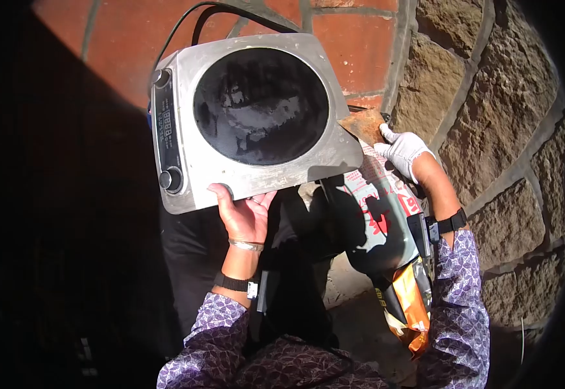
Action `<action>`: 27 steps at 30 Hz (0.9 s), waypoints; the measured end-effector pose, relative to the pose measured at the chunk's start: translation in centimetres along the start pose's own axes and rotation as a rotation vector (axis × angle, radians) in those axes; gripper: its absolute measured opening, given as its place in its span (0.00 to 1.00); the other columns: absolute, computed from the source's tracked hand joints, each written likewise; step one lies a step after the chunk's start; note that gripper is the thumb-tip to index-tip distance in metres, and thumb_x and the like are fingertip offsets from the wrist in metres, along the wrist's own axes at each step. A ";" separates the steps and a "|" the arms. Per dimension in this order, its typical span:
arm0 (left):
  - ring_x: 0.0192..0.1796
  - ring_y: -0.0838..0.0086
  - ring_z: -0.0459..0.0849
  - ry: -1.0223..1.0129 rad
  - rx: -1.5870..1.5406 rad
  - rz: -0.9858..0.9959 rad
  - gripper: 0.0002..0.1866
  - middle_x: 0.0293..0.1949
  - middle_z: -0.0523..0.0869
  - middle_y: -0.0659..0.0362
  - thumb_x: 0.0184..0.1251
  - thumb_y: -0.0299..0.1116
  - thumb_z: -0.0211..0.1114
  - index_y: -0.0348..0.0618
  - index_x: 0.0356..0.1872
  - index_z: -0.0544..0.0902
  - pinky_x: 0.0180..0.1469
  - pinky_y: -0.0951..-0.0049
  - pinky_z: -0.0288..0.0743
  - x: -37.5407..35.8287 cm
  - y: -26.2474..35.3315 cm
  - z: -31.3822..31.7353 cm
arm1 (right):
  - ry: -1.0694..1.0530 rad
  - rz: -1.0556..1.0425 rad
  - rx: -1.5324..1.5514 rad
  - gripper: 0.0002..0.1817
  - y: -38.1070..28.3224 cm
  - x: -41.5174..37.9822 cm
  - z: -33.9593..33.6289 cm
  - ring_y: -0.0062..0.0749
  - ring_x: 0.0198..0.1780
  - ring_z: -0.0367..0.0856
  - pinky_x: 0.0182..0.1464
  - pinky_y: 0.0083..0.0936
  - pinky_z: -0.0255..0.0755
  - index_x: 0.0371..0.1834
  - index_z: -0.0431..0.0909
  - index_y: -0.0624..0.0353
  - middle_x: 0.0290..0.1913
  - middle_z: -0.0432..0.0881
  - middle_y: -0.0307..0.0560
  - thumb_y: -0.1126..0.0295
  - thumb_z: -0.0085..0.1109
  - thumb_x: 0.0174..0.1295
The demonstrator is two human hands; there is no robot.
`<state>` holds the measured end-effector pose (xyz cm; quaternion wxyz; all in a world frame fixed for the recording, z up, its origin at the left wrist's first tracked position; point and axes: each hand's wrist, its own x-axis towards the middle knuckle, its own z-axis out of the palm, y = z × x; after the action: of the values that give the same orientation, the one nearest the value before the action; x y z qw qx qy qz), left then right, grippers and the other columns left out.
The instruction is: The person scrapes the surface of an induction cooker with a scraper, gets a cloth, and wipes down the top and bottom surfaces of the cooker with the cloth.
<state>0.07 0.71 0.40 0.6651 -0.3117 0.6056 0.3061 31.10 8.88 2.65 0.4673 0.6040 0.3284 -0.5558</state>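
Observation:
A silver induction cooker (185, 71) with a round black glass plate (256, 107) lies tilted over my lap. Wet-looking smears show on the glass. My left hand (247, 217), bare, grips the cooker's near edge, thumb on top and fingers underneath. In a white glove, my right hand (404, 152) pinches a flat, rust-brown piece shaped like a scraper blade (363, 124) by the cooker's right corner. Its handle, if any, is hidden by the glove. Two knobs (171, 179) and a display panel (165, 123) line the cooker's left side.
A printed bag (376, 194) with red lettering lies below my right hand, and an orange and black packet (412, 298) is beneath it. A black cable (185, 19) loops behind the cooker over red tiles (353, 48). Rough stone (496, 104) borders the right side.

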 end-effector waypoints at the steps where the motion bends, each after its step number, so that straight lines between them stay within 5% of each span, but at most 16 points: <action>1: 0.62 0.52 0.72 0.007 0.016 -0.005 0.49 0.63 0.68 0.49 0.57 0.73 0.53 0.42 0.68 0.60 0.62 0.48 0.69 0.1 -0.1 -0.5 | 0.005 -0.007 -0.029 0.36 0.8 0.9 0.3 0.57 0.55 0.75 0.55 0.37 0.70 0.70 0.59 0.62 0.53 0.76 0.68 0.48 0.47 0.65; 4: 0.62 0.52 0.73 0.006 0.026 -0.001 0.48 0.63 0.68 0.49 0.57 0.73 0.53 0.42 0.67 0.61 0.61 0.49 0.70 -0.1 0.2 0.1 | -0.123 0.036 -0.083 0.35 -0.1 -0.9 -0.3 0.59 0.55 0.75 0.57 0.37 0.69 0.69 0.61 0.62 0.54 0.75 0.68 0.48 0.46 0.65; 12: 0.64 0.52 0.70 0.007 0.018 0.001 0.49 0.66 0.65 0.50 0.56 0.73 0.53 0.42 0.68 0.58 0.63 0.48 0.69 -0.2 0.2 0.4 | 0.050 -0.060 -0.060 0.33 -0.2 2.1 0.4 0.59 0.52 0.77 0.54 0.39 0.71 0.67 0.63 0.59 0.50 0.79 0.66 0.49 0.45 0.65; 27: 0.66 0.50 0.68 0.013 0.024 0.039 0.49 0.67 0.64 0.50 0.56 0.72 0.53 0.44 0.69 0.57 0.63 0.46 0.68 -0.1 0.0 0.2 | -0.009 0.035 -0.139 0.34 -0.4 0.8 1.8 0.57 0.54 0.76 0.57 0.38 0.69 0.70 0.58 0.61 0.51 0.77 0.67 0.50 0.41 0.66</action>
<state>0.21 0.81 0.48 0.6587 -0.2938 0.6196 0.3098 30.19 7.20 1.87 0.5194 0.5731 0.3535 -0.5261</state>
